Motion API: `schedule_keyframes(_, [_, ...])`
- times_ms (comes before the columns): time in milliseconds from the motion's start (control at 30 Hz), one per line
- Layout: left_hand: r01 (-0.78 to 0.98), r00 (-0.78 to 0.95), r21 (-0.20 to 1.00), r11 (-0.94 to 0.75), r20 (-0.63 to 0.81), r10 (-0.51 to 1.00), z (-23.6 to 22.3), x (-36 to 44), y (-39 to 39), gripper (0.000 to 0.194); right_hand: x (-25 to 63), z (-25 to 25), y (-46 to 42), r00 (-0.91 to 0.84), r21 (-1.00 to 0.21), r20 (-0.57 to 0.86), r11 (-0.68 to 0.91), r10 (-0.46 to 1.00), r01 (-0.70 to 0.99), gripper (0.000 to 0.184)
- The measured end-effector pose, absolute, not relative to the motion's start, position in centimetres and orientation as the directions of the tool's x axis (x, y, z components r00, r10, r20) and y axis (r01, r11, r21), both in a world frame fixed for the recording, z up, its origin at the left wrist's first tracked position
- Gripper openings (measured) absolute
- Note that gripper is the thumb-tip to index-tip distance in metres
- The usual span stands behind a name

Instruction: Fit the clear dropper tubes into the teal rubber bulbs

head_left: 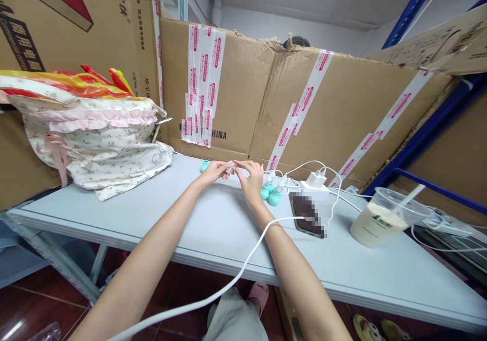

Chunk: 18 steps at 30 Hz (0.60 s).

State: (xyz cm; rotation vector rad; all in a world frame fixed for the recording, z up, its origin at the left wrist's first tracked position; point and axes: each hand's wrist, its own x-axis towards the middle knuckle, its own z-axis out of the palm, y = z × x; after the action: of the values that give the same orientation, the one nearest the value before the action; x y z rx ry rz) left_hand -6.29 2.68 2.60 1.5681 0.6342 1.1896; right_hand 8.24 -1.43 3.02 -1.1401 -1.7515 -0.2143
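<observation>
Out over the table, my left hand (pixel 214 173) and my right hand (pixel 251 177) meet with fingertips pinched on a small clear plastic piece (pixel 230 168). Fingers partly cover it, so its full shape is hidden. Just behind my left hand a teal rubber bulb (pixel 204 166) rests on the tabletop. To the right of my right hand stand teal squeeze bulbs (pixel 274 196) with clear pointed nozzles, partly hidden by that hand.
A dark phone (pixel 307 214) lies right of the bulbs, near a white charger (pixel 316 178). A white cable (pixel 213 295) crosses above my right forearm. Farther right is a drink cup (pixel 376 224). A floral bag (pixel 102 143) sits left; a cardboard wall (pixel 239 92) closes the back.
</observation>
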Motion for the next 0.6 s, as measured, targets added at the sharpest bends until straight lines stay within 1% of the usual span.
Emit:
schedule_keyframes(133, [-0.12, 0.352, 0.898, -0.423, 0.437, 0.827, 2.54, -6.46, 2.88, 0.045, 8.17, 2.75, -1.25, -0.077, -0.341, 0.811, 0.575, 0.58, 0.744, 0.024])
schedule_keyframes(267, [-0.112, 0.354, 0.892, -0.438, 0.447, 0.821, 2.66, -6.56, 2.74, 0.045, 7.97, 2.7, -1.27, -0.086, -0.365, 0.802, 0.599, 0.591, 0.713, 0.025])
schedule_keyframes(400, [-0.093, 0.367, 0.909, -0.407, 0.412, 0.834, 2.83, -6.49, 2.51, 0.043, 7.91, 2.73, -1.24, -0.086, -0.404, 0.802, 0.642, 0.592, 0.652, 0.024])
schedule_keyframes(533, [-0.165, 0.361, 0.933, -0.321, 0.36, 0.86, 2.84, -6.3, 2.51, 0.047, 7.93, 2.59, -1.05, -0.068, -0.418, 0.82, 0.675, 0.569, 0.609, 0.022])
schedule_keyframes(600, [-0.182, 0.37, 0.934, -0.308, 0.355, 0.859, 2.74, -6.26, 2.67, 0.046, 7.93, 2.52, -0.97, -0.07, -0.419, 0.82, 0.679, 0.568, 0.603, 0.021])
